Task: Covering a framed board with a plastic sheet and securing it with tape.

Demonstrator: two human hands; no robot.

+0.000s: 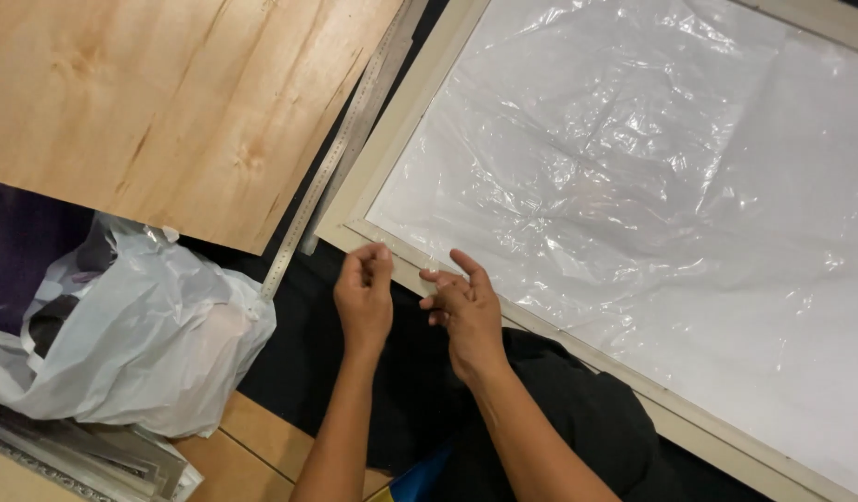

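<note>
Both forearms rise from the bottom centre of the frame, over a dark-clothed lap [578, 418]. At centre frame, the left hand [364, 297] has its fingers curled in narrow, thumb and fingertips pinched together just at the near edge of a pale cream frame [392, 139]; whether something thin is caught in that pinch is too small to tell. Just to its right, the right hand [464, 311] is loosely open, fingers bent and spread, tips resting at or just over the same frame edge, holding nothing visible.

That frame runs from the top centre down to its corner at centre left, then off toward the lower right. Inside it, filling the right half of the picture, lies a crumpled clear plastic sheet [652, 177] over a white backing.

Judging by the pose, the hands are working at the plastic's edge near the frame's corner, likely finding or picking up a fine edge. Any next move would call for a delicate fingertip grip, since thin film slips and tears easily.

Left of the frame, a long metal ruler [331, 167] lies diagonally beside a plywood board [169, 102] at upper left. At lower left sits a white plastic bag [141, 344].
</note>
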